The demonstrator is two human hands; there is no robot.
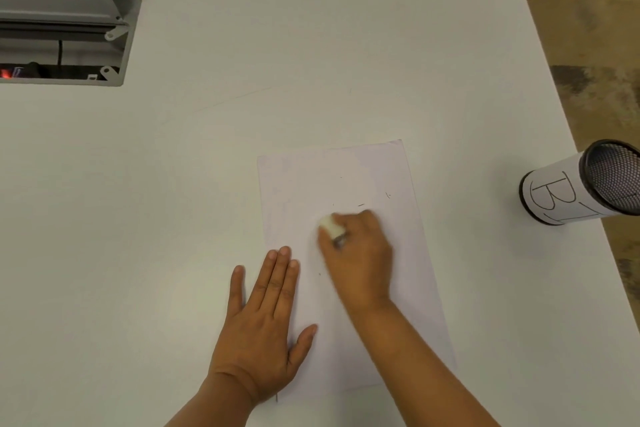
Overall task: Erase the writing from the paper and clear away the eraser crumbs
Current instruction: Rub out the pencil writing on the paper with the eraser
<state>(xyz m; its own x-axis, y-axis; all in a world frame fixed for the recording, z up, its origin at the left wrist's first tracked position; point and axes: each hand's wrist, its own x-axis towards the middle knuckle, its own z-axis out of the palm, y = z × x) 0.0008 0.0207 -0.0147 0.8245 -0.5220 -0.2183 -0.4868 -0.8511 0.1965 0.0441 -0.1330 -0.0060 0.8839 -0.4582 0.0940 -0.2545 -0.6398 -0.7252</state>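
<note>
A white sheet of paper (398, 270) lies on the white table, near its front edge. My right hand (360, 260) grips a white eraser (330, 226) and presses it onto the middle of the sheet; the hand is blurred. My left hand (266, 319) lies flat with straight fingers on the paper's left edge, holding it down. A few thin dark eraser crumbs (361, 205) lie on the paper above and to the right of the eraser. No clear writing shows on the sheet.
A black mesh cup (585, 184) wrapped in paper marked with a "B" stands at the table's right edge. A grey metal box (69, 10) with an open side sits at the back left. The table edge (540, 45) runs diagonally on the right.
</note>
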